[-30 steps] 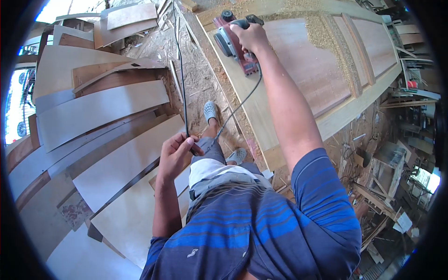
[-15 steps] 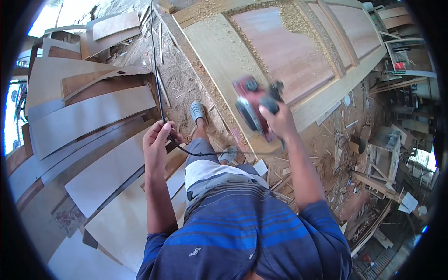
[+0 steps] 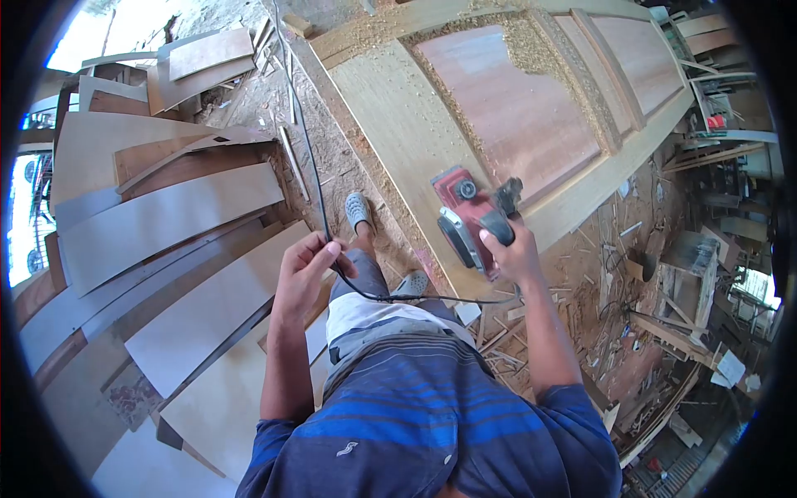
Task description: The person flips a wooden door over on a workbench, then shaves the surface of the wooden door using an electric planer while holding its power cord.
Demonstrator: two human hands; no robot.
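My right hand [image 3: 516, 253] is closed around the rear handle of a red electric hand planer [image 3: 465, 207]. The planer is over the near corner of a large panelled wooden door [image 3: 386, 104]; whether its sole touches the wood I cannot tell. Shavings [image 3: 540, 58] lie on the door, mostly along its recessed panel. In front of my waist, my left hand [image 3: 305, 272] pinches a black power cord [image 3: 312, 166]. From there the cord runs up past the door's left side, and its other end sags across to the planer.
Stacked plywood sheets [image 3: 178, 203] fill the left side. Wood offcuts [image 3: 506, 336] litter the dusty floor near my feet. To the right stand a wooden stand [image 3: 689, 266] and piled scrap timber. A small wood block [image 3: 297, 25] sits by the door's far left corner.
The planer and my right hand have come closer to my body and slightly right. My left hand, still pinching the cord, has shifted right and a little down. The view has moved slightly.
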